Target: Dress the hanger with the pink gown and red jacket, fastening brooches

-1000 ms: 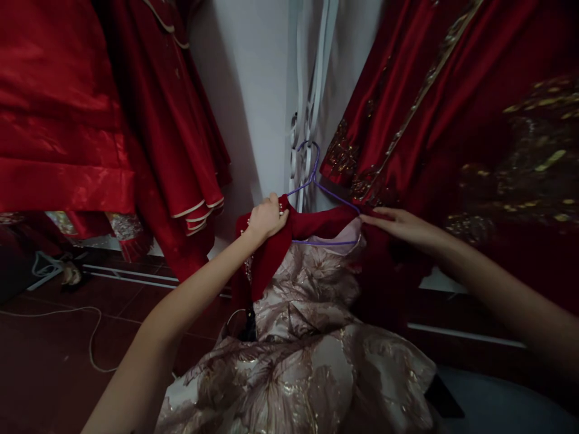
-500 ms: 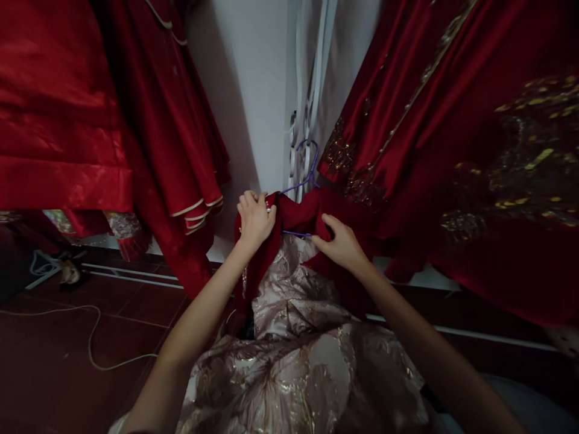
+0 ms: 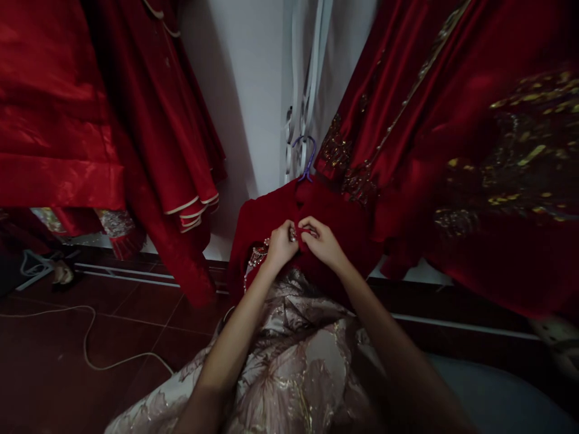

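Honestly, the purple hanger (image 3: 310, 163) worries me most: only its hook and neck show above the collar, against the white metal bars (image 3: 309, 84), and I cannot tell how firmly it sits there. If I tug unevenly, I judge it could tip and let the red jacket (image 3: 266, 208) slip off one side. The beaded trim (image 3: 257, 256) beside my left hand (image 3: 283, 247) could also snag on a finger or on the patterned dress (image 3: 312, 361) if dragged across. That jacket hangs straight ahead of me, over the upper part of the dress. My forearms reach forward and converge at its front. My left hand and right hand (image 3: 322, 241) almost meet, fingers bent inward, both pinched narrow on the red cloth; what lies between the fingertips is too small to make out.
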Available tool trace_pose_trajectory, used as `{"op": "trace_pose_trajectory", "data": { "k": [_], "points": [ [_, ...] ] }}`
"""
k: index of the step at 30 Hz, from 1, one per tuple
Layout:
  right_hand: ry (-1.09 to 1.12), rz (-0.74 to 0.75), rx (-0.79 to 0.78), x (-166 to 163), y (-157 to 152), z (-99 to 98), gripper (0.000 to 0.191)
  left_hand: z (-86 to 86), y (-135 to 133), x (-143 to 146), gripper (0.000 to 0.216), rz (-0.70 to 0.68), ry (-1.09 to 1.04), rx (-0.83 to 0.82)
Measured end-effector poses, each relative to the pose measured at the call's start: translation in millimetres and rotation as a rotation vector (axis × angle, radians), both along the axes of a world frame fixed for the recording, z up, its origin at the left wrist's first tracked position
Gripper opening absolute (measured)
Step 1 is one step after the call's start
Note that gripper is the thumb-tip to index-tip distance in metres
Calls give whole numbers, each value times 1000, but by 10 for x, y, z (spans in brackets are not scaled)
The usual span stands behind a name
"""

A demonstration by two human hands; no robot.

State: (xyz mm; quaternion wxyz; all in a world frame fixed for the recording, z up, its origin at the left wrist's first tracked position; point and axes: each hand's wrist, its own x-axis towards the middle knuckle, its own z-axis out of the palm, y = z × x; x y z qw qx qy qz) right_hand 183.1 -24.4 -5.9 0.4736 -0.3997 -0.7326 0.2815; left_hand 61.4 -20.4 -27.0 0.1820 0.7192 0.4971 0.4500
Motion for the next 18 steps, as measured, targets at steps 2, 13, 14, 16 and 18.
{"op": "trace_pose_trajectory", "data": {
  "k": [2,13,14,16,18],
  "points": [
    [-17,36,-42,59,25,80,12,103,39,-45,16,-16,-94,-5],
    [32,-39,-98,164,1,-228,22,-232,-149,-25,26,193,-174,81],
    [11,-87,-98,175,13,-315,24,-294,-148,-32,27,263,-134,83],
    [-13,-177,-85,195,27,-446,26,-366,-140,-85,28,358,-65,89],
    [2,-225,-56,199,16,-502,26,-394,-119,-176,28,393,-19,103]
  ]
}}
